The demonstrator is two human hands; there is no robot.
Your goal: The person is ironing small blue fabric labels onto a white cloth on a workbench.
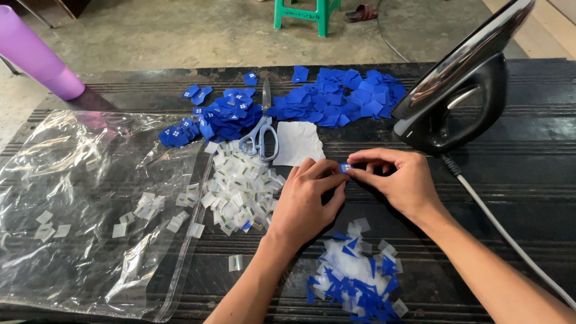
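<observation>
**Hands pinch a small blue label beside the scissors**

Fingers of both hands meet on one small blue label [344, 168], which sits just right of and slightly below the scissors [260, 133], the landmark here. The left hand [305, 204] lies palm down, its thumb and forefinger closed on the label's left edge. The right hand [401, 180] comes in from the other side, thumb and forefinger nipping the label's right edge, the other fingers curled loosely.

A white paper square [297, 143] lies touching the scissors on their right, just above the left hand. Directly below the scissors spreads a heap of small white tags [239, 191]. Further below and to the right, near both forearms, sits a mixed pile of blue and white scraps [355, 277].

Above and left of the scissors is a mound of blue labels with white marks [223, 117]; above and right, a wider spread of plain blue pieces [343, 99]. Far right of the scissors stands a black iron [462, 96], tipped up on its heel, its grey cord [498, 225] trailing down across the dark table [528, 162]. Left of the scissors lies a clear plastic bag [78, 210] holding a few white tags. A purple cup [37, 55] stands well up and to the left.
</observation>
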